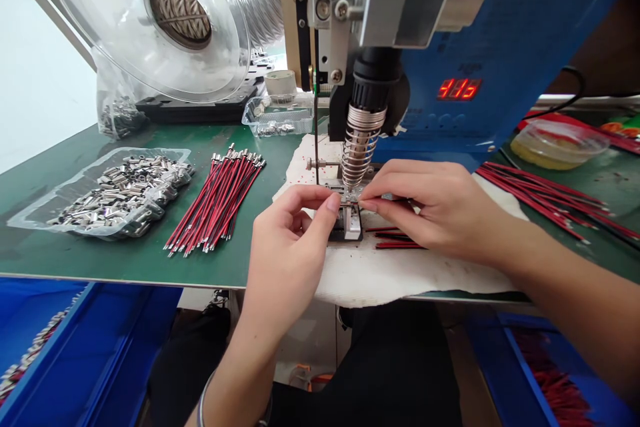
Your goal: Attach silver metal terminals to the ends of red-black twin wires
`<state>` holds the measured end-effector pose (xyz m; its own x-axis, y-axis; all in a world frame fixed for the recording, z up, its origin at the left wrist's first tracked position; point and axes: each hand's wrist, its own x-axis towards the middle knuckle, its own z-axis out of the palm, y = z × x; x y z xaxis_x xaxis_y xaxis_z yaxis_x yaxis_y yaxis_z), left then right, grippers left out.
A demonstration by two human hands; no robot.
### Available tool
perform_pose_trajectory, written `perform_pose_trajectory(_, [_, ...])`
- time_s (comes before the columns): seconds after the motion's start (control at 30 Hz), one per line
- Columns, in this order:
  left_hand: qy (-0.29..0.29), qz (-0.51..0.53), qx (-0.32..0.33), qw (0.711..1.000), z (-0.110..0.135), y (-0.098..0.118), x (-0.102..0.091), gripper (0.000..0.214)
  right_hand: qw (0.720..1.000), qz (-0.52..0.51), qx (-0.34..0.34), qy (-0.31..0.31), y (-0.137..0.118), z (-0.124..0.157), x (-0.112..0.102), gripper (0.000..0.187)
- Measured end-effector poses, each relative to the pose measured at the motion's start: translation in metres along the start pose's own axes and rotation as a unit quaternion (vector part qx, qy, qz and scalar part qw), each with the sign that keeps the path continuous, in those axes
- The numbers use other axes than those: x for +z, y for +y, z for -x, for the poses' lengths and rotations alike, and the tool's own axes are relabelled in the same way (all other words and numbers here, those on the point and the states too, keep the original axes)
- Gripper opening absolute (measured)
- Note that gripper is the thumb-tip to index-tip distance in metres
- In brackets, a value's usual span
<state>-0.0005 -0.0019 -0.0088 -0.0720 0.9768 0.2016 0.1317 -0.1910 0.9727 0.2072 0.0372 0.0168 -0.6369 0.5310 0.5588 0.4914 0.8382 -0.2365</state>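
Under the soldering iron's coil-wrapped tip [361, 147], both of my hands meet at a small metal fixture [351, 223]. My left hand [295, 240] is closed, thumb and forefinger pinching a small silvery connector [346, 202] at the fixture's top; its details are hard to make out. From the right, my right hand [430, 207] pinches a thin wire, mostly hidden by the fingers, with its end at the connector. Below that hand, several red and black wires [397, 244] lie on a pale cloth [360, 280].
On the left stand a clear tray [30, 219] of metal connectors and a bundle of red-black wires [215, 203]. A blue soldering machine [450, 127] with a red display rises behind. More wires [545, 197] lie right. Blue bins [135, 340] sit below the table edge.
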Motion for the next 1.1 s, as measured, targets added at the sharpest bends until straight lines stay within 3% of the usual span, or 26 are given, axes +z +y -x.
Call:
perform_pose_trajectory(0.43, [0.013, 0.019, -0.003, 1.0, 0.0007, 0.0045, 0.0011, 0.033, 1.0, 0.01, -0.01, 0.003, 0.0005, 0.0008, 0.0003, 0.013])
perform_pose_trajectory(1.1, [0.011, 0.027, 0.009, 1.0, 0.0004, 0.0033, 0.0017, 0.034, 1.0, 0.011, -0.004, -0.005, -0.0002, -0.0001, -0.0009, 0.012])
